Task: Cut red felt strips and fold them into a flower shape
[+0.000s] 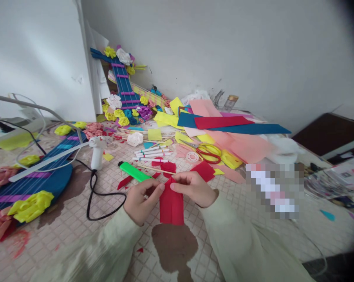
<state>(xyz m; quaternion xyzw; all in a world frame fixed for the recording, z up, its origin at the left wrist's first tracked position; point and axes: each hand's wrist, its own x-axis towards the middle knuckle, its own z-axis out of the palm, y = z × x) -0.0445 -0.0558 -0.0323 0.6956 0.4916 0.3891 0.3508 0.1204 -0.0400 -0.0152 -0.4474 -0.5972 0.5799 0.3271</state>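
Observation:
Between my two hands hangs a piece of red crepe paper (171,205), its top drawn to a point and a crease running down its middle. My left hand (144,196) pinches its upper left edge between thumb and fingers. On the other side my right hand (196,188) grips the upper right part, thumb in front. Just behind the left hand lies a green utility knife (132,171). A thin wooden stick (156,169) lies beyond the hands, beside red paper scraps (204,170).
A white glue gun (97,152) stands at left with its black cord looped on the table. Scissors (206,150), markers (152,152) and a tape roll (192,157) lie behind. Blue paper instruments with paper flowers (122,84) stand at the back and lie at left.

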